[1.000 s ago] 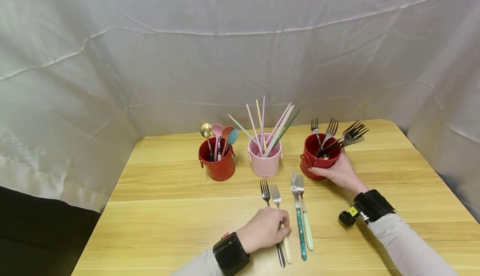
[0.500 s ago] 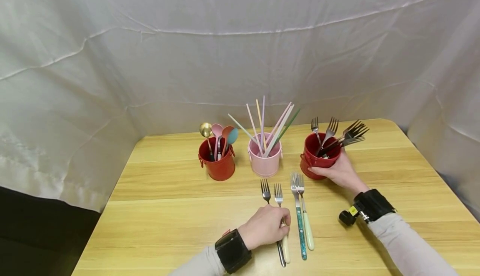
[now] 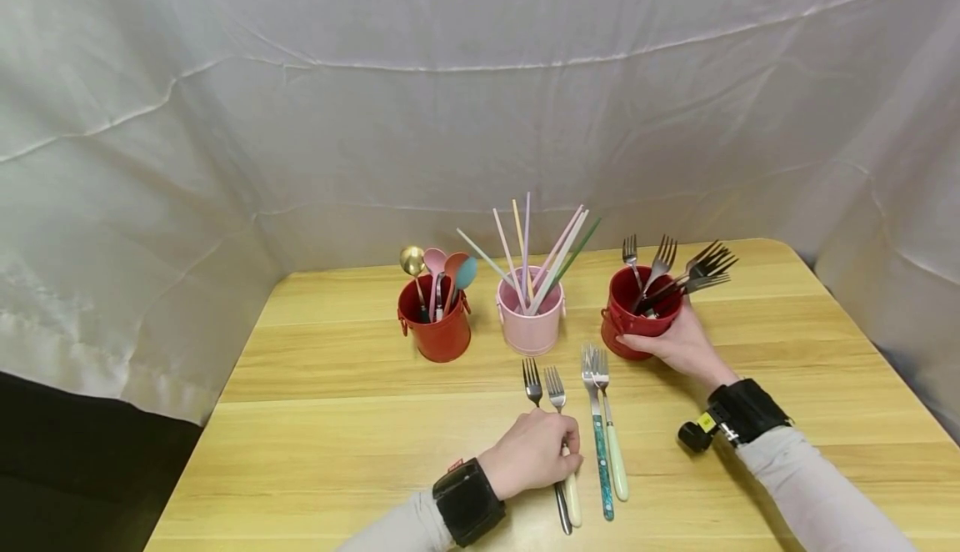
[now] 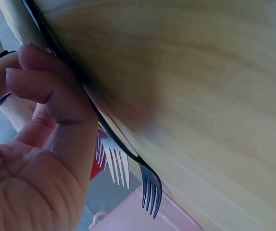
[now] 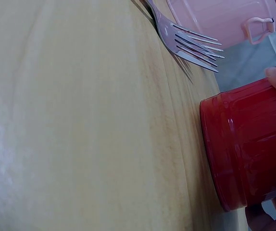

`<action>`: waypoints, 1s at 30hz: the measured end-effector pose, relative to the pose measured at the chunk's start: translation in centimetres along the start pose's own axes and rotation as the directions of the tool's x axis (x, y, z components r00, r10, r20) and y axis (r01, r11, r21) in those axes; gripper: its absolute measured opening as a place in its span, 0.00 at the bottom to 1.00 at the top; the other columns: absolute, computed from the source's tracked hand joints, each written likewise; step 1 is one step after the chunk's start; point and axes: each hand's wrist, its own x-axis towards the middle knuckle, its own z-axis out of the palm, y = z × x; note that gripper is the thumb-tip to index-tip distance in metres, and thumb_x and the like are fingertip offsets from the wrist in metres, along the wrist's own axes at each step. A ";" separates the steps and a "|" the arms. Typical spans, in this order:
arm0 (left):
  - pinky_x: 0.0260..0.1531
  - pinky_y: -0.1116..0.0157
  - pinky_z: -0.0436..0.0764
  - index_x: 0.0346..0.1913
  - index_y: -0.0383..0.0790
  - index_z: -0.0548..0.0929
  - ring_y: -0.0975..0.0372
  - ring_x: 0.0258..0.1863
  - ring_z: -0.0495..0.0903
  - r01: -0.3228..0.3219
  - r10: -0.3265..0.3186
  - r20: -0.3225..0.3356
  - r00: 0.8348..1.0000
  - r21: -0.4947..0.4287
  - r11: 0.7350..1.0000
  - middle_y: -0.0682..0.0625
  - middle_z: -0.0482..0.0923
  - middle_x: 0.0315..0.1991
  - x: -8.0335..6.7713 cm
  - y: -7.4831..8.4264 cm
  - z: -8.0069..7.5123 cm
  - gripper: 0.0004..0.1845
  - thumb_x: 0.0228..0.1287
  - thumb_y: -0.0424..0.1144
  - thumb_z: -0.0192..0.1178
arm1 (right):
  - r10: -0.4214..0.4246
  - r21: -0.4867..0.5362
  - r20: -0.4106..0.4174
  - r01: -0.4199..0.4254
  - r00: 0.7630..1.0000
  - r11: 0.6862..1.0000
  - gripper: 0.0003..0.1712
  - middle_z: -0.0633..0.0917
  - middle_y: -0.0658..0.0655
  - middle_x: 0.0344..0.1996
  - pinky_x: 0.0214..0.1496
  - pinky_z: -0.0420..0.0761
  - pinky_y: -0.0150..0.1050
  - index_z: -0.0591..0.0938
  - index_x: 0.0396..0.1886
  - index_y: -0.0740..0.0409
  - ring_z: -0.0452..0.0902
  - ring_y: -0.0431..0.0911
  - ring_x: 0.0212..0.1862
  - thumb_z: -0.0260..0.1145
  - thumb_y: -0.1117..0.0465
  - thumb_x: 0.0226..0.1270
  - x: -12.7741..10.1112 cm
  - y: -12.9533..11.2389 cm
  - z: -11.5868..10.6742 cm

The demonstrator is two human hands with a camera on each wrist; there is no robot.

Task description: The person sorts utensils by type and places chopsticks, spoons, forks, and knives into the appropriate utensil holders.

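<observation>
My left hand (image 3: pixel 528 454) reaches over two forks lying side by side. Its curled fingers pinch the cream-handled fork (image 3: pixel 573 500) near mid-handle. Beside that lies a dark fork (image 3: pixel 532 381), its middle hidden under the hand; in the left wrist view this dark fork (image 4: pixel 151 185) runs just past the fingers. My right hand (image 3: pixel 684 345) grips a small red bucket (image 3: pixel 628 331) low on its side, the thumb across the front. Several forks (image 3: pixel 662 256) stand in this bucket, some leaning right. In the right wrist view the red bucket (image 5: pixel 253 144) shows its base close to the table.
A teal-handled fork (image 3: pixel 602 460) and a pale green-handled fork (image 3: pixel 616 462) lie right of the left hand. Behind stand a pink bucket (image 3: pixel 529 333) of colored sticks and another red bucket (image 3: pixel 441 342) of spoons. A grey curtain (image 3: pixel 450 135) borders the wooden table (image 3: pixel 315 452).
The cream-handled fork's head has turned and shifted slightly to the right under my left hand, which moved a little. My right hand and its bucket stay in place.
</observation>
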 end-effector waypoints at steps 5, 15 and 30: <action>0.18 0.74 0.66 0.26 0.49 0.80 0.70 0.17 0.68 0.033 -0.033 0.002 0.999 -0.053 0.998 0.61 0.70 0.18 0.0 -0.1 0.1 0.08 0.58 0.39 0.70 | -0.002 -0.003 0.000 0.002 1.000 1.000 0.57 0.73 0.63 0.66 0.59 0.66 0.14 0.60 0.75 0.56 0.66 0.25 0.59 0.83 0.65 0.48 0.0 0.0 0.0; 0.16 0.73 0.63 0.27 0.50 0.79 0.71 0.14 0.65 0.027 -0.030 -0.027 0.999 -0.102 0.994 0.63 0.67 0.16 -0.1 -0.5 0.2 0.08 0.55 0.38 0.70 | -0.008 0.004 -0.006 0.008 1.000 1.000 0.57 0.73 0.64 0.66 0.60 0.66 0.14 0.60 0.75 0.56 0.67 0.25 0.59 0.83 0.66 0.48 0.0 0.1 0.0; 0.21 0.76 0.67 0.32 0.44 0.75 0.73 0.20 0.67 0.003 -0.017 -0.040 0.999 -0.337 0.941 0.61 0.70 0.22 -0.2 -0.6 -0.5 0.10 0.57 0.32 0.68 | -0.012 0.015 -0.005 0.012 1.000 1.000 0.56 0.73 0.64 0.66 0.59 0.66 0.14 0.60 0.75 0.57 0.67 0.25 0.59 0.82 0.66 0.48 0.0 0.1 0.1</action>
